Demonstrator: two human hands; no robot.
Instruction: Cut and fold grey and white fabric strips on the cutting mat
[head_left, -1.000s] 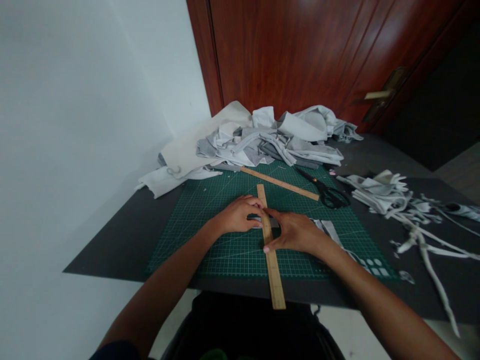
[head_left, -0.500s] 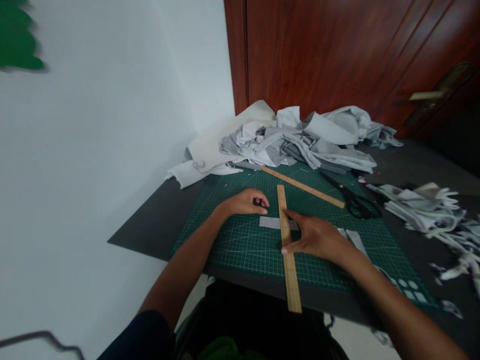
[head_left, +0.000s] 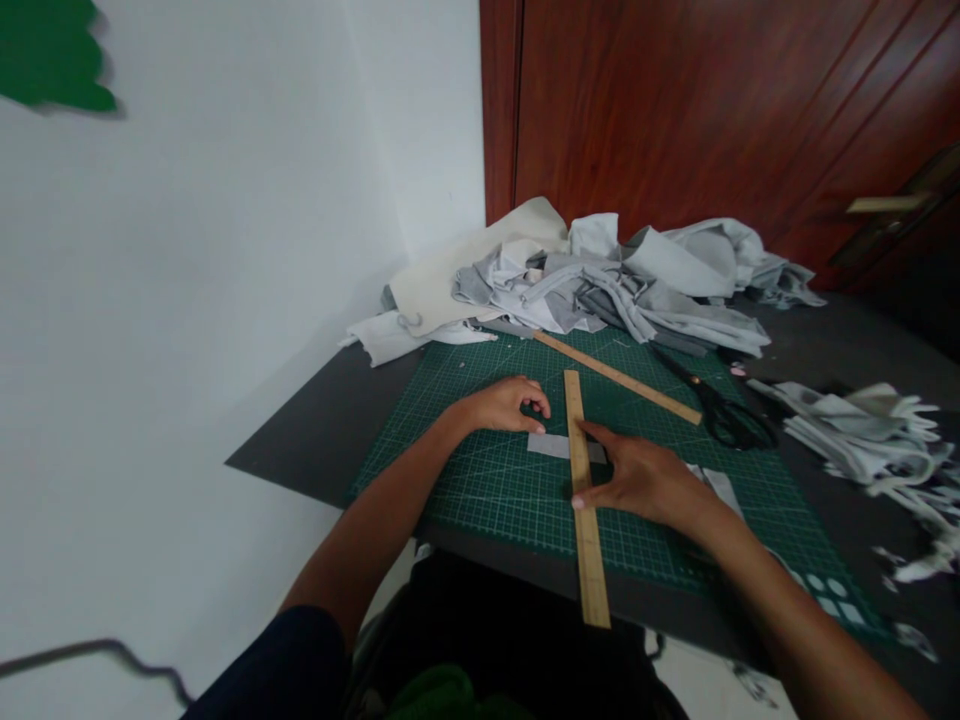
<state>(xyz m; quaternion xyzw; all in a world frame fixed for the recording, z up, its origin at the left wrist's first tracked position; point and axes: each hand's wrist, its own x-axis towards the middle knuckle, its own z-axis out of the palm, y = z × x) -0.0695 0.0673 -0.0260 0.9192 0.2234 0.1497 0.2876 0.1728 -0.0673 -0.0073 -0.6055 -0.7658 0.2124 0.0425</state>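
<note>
A wooden ruler (head_left: 586,520) lies lengthwise on the green cutting mat (head_left: 480,480), its near end past the table edge. My right hand (head_left: 641,478) rests flat on its middle, fingers stretched, thumb against the ruler's side. A small grey fabric rectangle (head_left: 549,446) lies crosswise under the ruler. My left hand (head_left: 508,404) sits on the mat just left of that piece, apart from the ruler. Its fingers are curled together, and I cannot make out what, if anything, is in them.
A second wooden ruler (head_left: 619,376) lies slanted behind, with black scissors (head_left: 726,417) to its right. A heap of grey and white fabric (head_left: 600,275) fills the back of the dark table (head_left: 315,430). Cut strips (head_left: 862,430) lie right. A white wall stands left and a wooden door (head_left: 712,100) behind.
My left hand has come off the ruler and drawn back to the left, uncovering the grey piece. My right hand stays on the ruler. The view has swung left.
</note>
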